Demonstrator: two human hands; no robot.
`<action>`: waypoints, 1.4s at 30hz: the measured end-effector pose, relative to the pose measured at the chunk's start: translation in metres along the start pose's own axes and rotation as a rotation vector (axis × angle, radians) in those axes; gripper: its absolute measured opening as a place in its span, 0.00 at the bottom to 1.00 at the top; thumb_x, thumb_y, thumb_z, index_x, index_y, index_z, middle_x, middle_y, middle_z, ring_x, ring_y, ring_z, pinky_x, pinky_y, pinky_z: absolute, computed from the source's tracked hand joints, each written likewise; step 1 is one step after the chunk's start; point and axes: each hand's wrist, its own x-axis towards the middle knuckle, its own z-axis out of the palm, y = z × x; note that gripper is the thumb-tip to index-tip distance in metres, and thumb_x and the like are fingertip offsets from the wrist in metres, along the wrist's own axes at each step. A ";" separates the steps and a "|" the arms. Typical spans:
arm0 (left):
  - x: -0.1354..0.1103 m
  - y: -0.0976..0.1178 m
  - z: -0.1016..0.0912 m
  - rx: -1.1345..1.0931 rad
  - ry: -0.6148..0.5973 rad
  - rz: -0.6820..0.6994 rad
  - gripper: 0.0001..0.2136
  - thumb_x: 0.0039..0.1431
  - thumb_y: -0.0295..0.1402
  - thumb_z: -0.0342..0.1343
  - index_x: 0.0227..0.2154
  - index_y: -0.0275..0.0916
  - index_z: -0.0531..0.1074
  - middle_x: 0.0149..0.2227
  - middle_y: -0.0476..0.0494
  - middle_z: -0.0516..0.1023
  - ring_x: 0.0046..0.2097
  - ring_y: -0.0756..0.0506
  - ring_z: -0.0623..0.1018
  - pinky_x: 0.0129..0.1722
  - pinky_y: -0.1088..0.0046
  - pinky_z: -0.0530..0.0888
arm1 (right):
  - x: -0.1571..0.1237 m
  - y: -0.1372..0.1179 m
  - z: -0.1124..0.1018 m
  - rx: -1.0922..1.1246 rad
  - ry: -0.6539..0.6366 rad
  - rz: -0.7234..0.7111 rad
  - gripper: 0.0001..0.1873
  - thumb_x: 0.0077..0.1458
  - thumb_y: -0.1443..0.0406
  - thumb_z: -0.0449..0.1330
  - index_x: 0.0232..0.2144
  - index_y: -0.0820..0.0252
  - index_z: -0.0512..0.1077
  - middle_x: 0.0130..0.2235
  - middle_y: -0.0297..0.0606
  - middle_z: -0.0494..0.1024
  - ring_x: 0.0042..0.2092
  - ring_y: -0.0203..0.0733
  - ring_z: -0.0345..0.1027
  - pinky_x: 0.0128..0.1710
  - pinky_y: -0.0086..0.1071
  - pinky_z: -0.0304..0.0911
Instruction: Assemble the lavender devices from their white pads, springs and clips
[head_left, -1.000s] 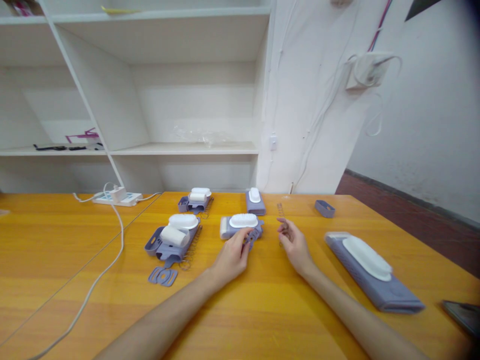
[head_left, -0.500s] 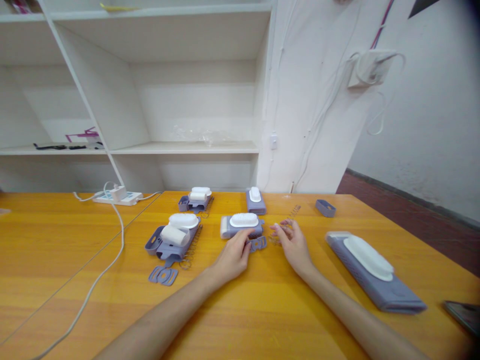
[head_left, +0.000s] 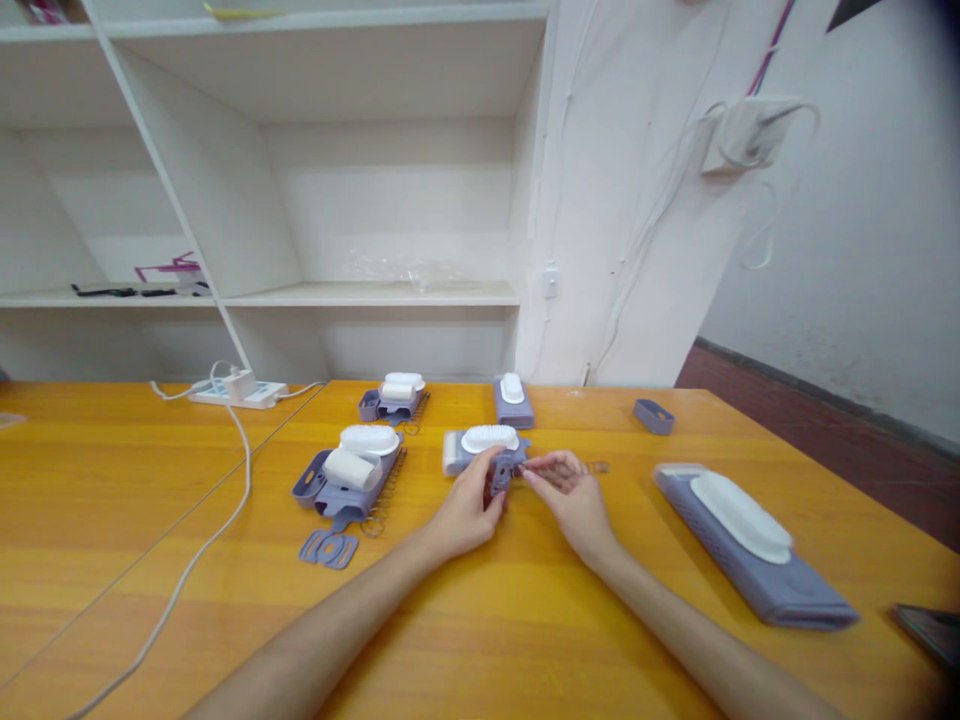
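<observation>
Left hand [head_left: 465, 512]: I have thumb and fingers pinched narrow, holding the plate [head_left: 501, 474] by its left side.
Plate position: raised and tilted up, just in front of the middle case [head_left: 519, 455]; I cannot tell if the two touch.
Right hand [head_left: 576, 503]: fingertips drawn narrow around the spring [head_left: 600, 467], right beside the plate.
Spring position: coil runs out rightward past the fingers; its near end is at the plate, contact too small for me to tell.
Middle case, top: white bristled brush [head_left: 490, 438].
Left group: larger case with a white roller [head_left: 350, 469], an open cap [head_left: 306, 485] at its left, a second spring [head_left: 388, 490] along its right.
Spare plate [head_left: 328, 549]: flat on the table [head_left: 525, 630], nearer me than that group.
Right side: long case [head_left: 780, 585] lying slantwise, well apart from the right hand.
Far right: loose cap [head_left: 654, 417], beyond the long case.
</observation>
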 end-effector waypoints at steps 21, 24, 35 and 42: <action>0.007 -0.011 0.004 -0.449 0.014 -0.276 0.28 0.54 0.30 0.54 0.55 0.42 0.48 0.26 0.54 0.67 0.24 0.52 0.75 0.24 0.77 0.72 | -0.002 -0.004 -0.002 0.045 -0.045 0.155 0.18 0.42 0.54 0.66 0.29 0.61 0.72 0.25 0.37 0.77 0.27 0.44 0.73 0.28 0.37 0.71; 0.006 -0.013 0.005 -0.418 0.005 -0.261 0.27 0.54 0.30 0.53 0.55 0.42 0.49 0.26 0.54 0.66 0.24 0.52 0.75 0.25 0.77 0.72 | -0.001 -0.003 -0.004 0.076 -0.044 0.193 0.17 0.41 0.55 0.67 0.29 0.62 0.72 0.26 0.36 0.76 0.29 0.42 0.73 0.30 0.35 0.71; 0.003 -0.010 0.006 -0.339 0.003 -0.174 0.22 0.55 0.28 0.51 0.52 0.42 0.52 0.29 0.52 0.69 0.25 0.53 0.73 0.25 0.78 0.71 | 0.000 0.002 -0.011 0.018 -0.056 0.117 0.15 0.44 0.59 0.66 0.33 0.60 0.72 0.36 0.40 0.78 0.40 0.44 0.72 0.43 0.38 0.66; 0.002 -0.010 0.006 -0.286 -0.016 -0.175 0.22 0.55 0.27 0.50 0.53 0.42 0.55 0.27 0.52 0.70 0.22 0.54 0.70 0.20 0.82 0.66 | -0.008 -0.007 -0.007 -0.068 -0.162 0.059 0.13 0.46 0.60 0.65 0.34 0.59 0.72 0.39 0.42 0.78 0.42 0.45 0.72 0.47 0.40 0.65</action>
